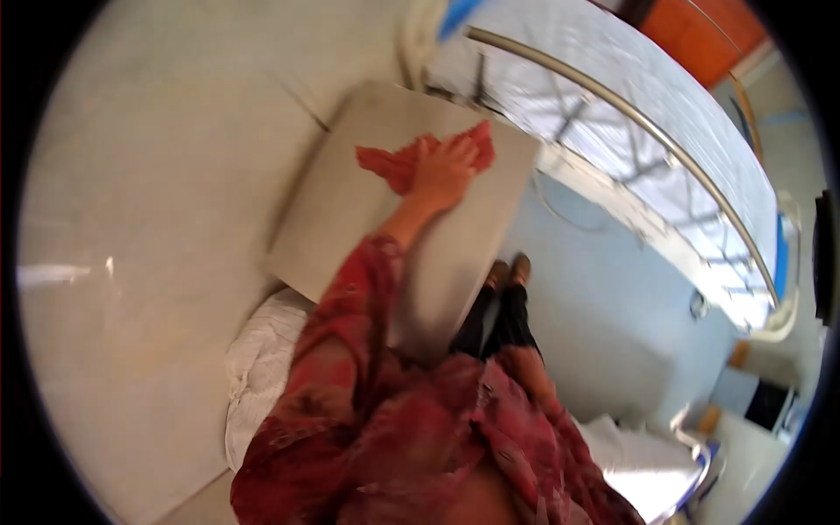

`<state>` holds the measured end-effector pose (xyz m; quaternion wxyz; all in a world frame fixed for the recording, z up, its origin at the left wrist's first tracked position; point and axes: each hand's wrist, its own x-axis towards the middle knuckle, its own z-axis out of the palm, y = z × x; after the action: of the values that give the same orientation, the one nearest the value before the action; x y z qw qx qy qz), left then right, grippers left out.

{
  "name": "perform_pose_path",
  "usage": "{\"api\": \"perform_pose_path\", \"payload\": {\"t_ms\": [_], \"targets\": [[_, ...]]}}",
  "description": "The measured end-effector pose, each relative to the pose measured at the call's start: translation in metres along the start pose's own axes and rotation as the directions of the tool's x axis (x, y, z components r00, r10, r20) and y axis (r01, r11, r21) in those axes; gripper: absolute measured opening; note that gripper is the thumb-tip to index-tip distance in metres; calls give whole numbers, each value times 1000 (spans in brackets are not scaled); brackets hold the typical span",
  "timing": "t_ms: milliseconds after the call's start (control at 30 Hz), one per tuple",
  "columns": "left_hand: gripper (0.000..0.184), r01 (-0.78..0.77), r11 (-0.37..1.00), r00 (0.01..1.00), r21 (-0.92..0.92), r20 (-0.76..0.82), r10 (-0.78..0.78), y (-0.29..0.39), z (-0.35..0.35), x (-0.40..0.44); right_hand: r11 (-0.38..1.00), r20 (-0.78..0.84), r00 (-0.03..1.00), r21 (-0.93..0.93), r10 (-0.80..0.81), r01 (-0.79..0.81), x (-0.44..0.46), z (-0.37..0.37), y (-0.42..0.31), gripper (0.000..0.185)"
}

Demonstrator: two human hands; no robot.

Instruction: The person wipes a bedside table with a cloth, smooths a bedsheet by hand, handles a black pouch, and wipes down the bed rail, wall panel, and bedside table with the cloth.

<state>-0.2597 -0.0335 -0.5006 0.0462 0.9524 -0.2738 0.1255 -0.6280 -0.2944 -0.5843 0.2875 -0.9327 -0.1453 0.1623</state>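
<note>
My left hand (443, 172) presses a red cloth (389, 166) onto the flat grey-beige top of a small cabinet or table (350, 214). The cloth bunches beneath my fingers and sticks out on both sides of the hand. Close to my body on the right, my right hand (527, 372) hangs low over my dark trousers. It is blurred, and its fingers cannot be made out. Red patterned sleeves cover my arms.
A bed with a curved metal rail (612, 96) and a plastic-covered mattress (534, 74) stands at the right. A pale wall (157, 192) borders the left side. White bedding (267, 367) lies at the lower left. My shoes (509, 269) are on the blue-grey floor (604, 289).
</note>
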Motion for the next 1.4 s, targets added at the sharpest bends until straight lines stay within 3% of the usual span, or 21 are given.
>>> {"api": "perform_pose_path", "payload": {"t_ms": [67, 233, 367, 467, 667, 700, 767, 1033, 1100, 1300, 1400], "targets": [[47, -78, 994, 996, -74, 40, 81, 16, -14, -20, 994, 116, 988, 17, 103, -105, -5, -9, -3, 16], [47, -232, 949, 960, -214, 104, 258, 57, -45, -86, 999, -7, 1000, -32, 19, -19, -14, -4, -2, 17], [49, -299, 910, 909, -287, 206, 363, 75, -80, -155, 996, 18, 996, -15, 93, -92, -18, -9, -5, 18], [52, -331, 887, 883, -322, 227, 412, 73, -100, -215, 989, 83, 986, -9, 147, -146, -23, -13, -7, 20], [51, -264, 906, 838, -332, 387, 386, 60, -134, -282, 988, 3, 989, -26, 149, -149, -26, -20, -9, 17], [51, -284, 901, 827, -327, 391, 403, 59, -131, -278, 987, -13, 987, -11, 159, -159, -27, -18, -9, 17], [50, -326, 888, 843, -324, 326, 428, 68, -124, -263, 975, 140, 974, -156, 179, -157, -27, -18, -3, 19], [44, -364, 892, 863, -268, 264, 431, 117, -77, -126, 983, -12, 989, -115, 145, -146, -38, -21, 7, 23], [43, -322, 905, 907, -279, 182, 379, 117, -53, -94, 986, -54, 988, -80, 144, -148, -39, -22, 9, 24], [44, -208, 951, 966, -230, 105, 236, 109, -5, 2, 963, 92, 968, -158, 234, -217, -35, -29, 13, 27], [45, -137, 976, 987, -170, 61, 149, 102, 16, 41, 973, 68, 971, 3, 231, -232, -34, -28, 21, 21]]}}
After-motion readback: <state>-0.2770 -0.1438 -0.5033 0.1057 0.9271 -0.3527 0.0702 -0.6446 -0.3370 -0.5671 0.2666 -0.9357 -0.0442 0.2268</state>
